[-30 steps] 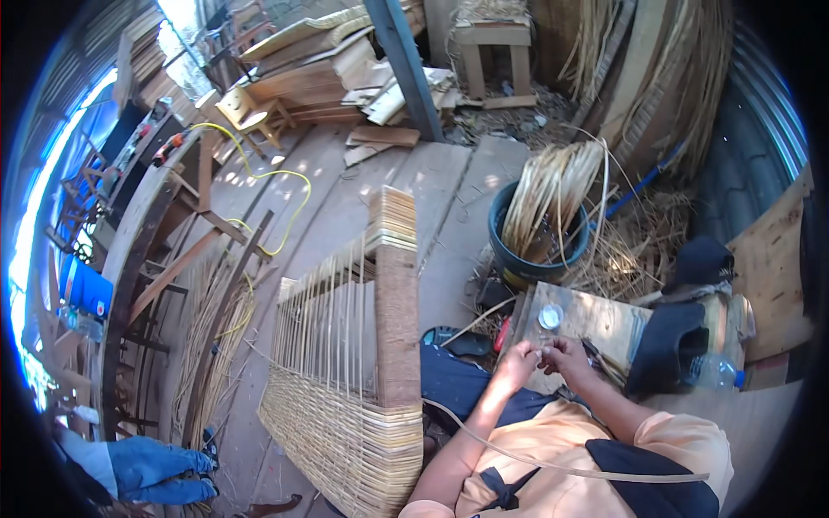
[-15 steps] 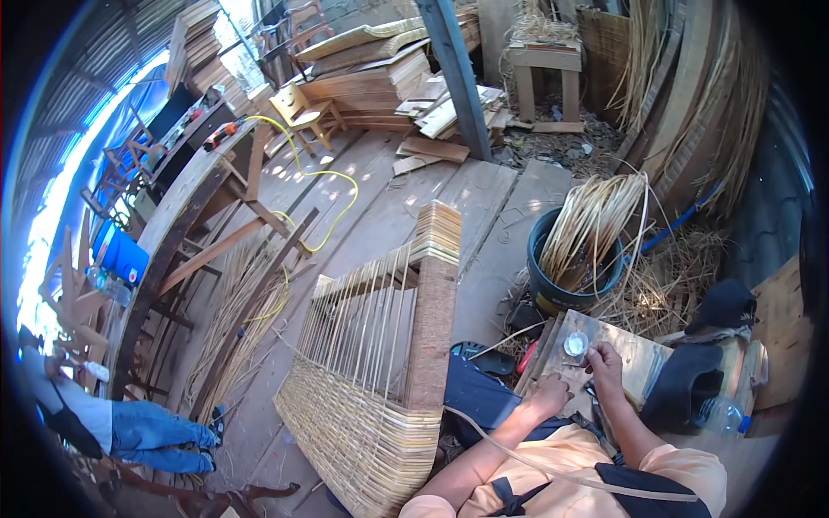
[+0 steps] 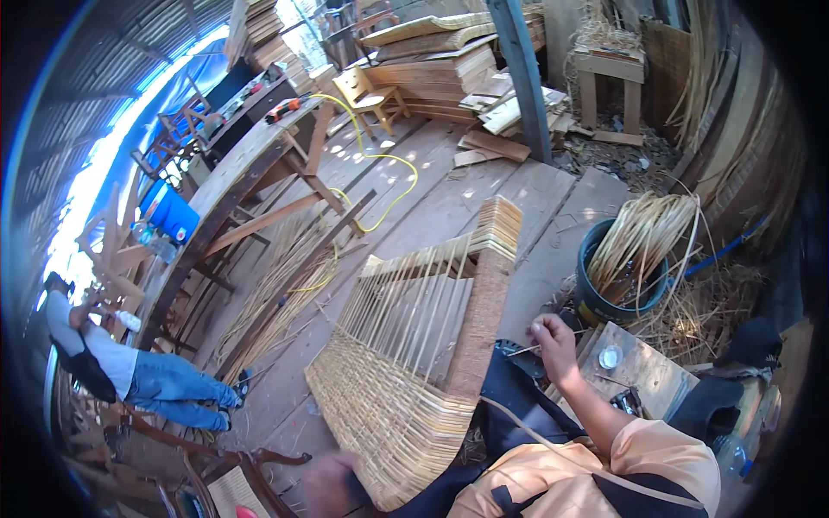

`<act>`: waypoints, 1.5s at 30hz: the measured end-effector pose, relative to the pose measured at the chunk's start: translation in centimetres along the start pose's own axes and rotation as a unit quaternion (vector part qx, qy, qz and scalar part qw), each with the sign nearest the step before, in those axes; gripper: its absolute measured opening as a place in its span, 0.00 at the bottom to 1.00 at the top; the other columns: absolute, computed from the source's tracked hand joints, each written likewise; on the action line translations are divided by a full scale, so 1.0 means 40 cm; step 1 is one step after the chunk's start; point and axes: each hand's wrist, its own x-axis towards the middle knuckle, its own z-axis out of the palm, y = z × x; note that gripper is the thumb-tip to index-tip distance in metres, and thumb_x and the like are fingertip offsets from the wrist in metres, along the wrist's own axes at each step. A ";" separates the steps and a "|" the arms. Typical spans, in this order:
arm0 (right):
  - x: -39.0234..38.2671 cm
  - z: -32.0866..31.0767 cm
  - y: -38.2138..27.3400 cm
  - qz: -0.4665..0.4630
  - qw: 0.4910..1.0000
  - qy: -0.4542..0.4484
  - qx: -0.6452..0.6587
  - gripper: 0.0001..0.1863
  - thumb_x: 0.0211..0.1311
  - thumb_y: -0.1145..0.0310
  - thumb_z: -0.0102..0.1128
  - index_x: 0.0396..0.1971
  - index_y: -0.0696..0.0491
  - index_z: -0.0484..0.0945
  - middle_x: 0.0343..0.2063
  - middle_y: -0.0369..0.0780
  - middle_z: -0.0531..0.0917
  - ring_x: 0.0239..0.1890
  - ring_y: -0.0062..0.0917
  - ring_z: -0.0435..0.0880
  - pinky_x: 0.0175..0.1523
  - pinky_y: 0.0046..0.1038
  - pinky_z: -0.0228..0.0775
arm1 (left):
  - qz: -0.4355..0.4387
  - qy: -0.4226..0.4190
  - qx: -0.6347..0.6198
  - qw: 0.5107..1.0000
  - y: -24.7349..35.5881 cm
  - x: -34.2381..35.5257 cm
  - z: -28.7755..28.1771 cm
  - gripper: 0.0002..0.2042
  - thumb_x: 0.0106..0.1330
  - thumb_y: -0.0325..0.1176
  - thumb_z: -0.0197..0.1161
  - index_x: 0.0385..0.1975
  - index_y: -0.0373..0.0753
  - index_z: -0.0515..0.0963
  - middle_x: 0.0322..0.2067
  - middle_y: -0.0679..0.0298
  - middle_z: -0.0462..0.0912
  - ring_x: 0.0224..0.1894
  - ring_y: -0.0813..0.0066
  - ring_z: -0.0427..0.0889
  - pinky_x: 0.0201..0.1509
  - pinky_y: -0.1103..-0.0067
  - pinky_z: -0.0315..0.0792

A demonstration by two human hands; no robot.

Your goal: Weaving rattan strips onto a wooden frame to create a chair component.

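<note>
A wooden frame [image 3: 492, 324] wrapped and woven with cane strands stands tilted before me. Its lower part is a dense weave [image 3: 380, 414]; above that, bare strands [image 3: 406, 319] run lengthwise with gaps between them. Just right of the frame, my right hand [image 3: 554, 344] is raised with its fingers closed on a thin, light stick-like piece [image 3: 522, 351]. My left hand [image 3: 330, 483] is smeared by motion at the frame's lower left edge; its fingers cannot be made out. A long cane strand [image 3: 553, 445] runs from the frame across my clothing.
On a wooden board [image 3: 648, 371] at right sits a small white-topped round container [image 3: 610, 356]. Behind it stands a dark bucket [image 3: 596, 298] of cane strips. A person [image 3: 168, 384] is at far left by a long workbench [image 3: 207, 203]. A carved wooden chair frame [image 3: 250, 470] lies at lower left.
My right hand has left the small white container and moved left, beside the frame. My left hand has gone from the board to the frame's lower left edge. The view has shifted left.
</note>
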 end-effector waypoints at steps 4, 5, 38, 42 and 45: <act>0.064 0.067 0.007 -0.044 0.999 -0.009 -0.008 0.04 0.60 0.72 0.55 0.31 0.58 0.76 0.31 0.34 0.76 0.34 0.15 0.70 0.41 0.18 0.63 | -0.294 0.392 0.037 0.871 -0.239 -0.060 -0.122 0.18 0.68 0.39 0.49 0.52 0.33 0.68 0.45 0.51 0.75 0.45 0.62 0.76 0.49 0.68 0.71; 0.079 0.075 0.021 -0.064 0.998 -0.019 0.004 0.04 0.59 0.73 0.55 0.32 0.58 0.77 0.38 0.37 0.78 0.42 0.18 0.73 0.50 0.20 0.64 | -0.349 0.403 -0.007 0.846 -0.323 -0.067 -0.135 0.20 0.68 0.40 0.49 0.53 0.32 0.66 0.45 0.52 0.75 0.45 0.63 0.77 0.48 0.68 0.72; 0.158 -0.161 0.129 0.129 0.942 0.176 0.255 0.07 0.62 0.68 0.53 0.35 0.56 0.72 0.26 0.36 0.78 0.25 0.19 0.79 0.25 0.18 0.70 | -0.609 -0.042 0.097 0.786 -0.132 0.008 0.211 0.20 0.67 0.45 0.48 0.45 0.32 0.72 0.37 0.55 0.80 0.27 0.65 0.80 0.34 0.72 0.76; 0.088 -0.186 0.145 0.142 0.943 0.167 0.250 0.07 0.64 0.68 0.51 0.36 0.56 0.71 0.24 0.39 0.79 0.22 0.21 0.80 0.23 0.16 0.71 | -0.241 -0.032 0.255 0.936 0.024 0.245 0.370 0.11 0.63 0.31 0.55 0.39 0.31 0.77 0.29 0.59 0.80 0.30 0.72 0.79 0.34 0.78 0.72; 0.055 -0.129 0.177 0.160 0.947 0.129 0.248 0.08 0.64 0.68 0.49 0.38 0.56 0.70 0.27 0.42 0.81 0.24 0.19 0.82 0.21 0.14 0.70 | 0.010 -0.125 0.340 0.932 0.003 0.419 0.556 0.29 0.58 0.34 0.62 0.58 0.30 0.61 0.52 0.46 0.71 0.56 0.54 0.70 0.63 0.65 0.58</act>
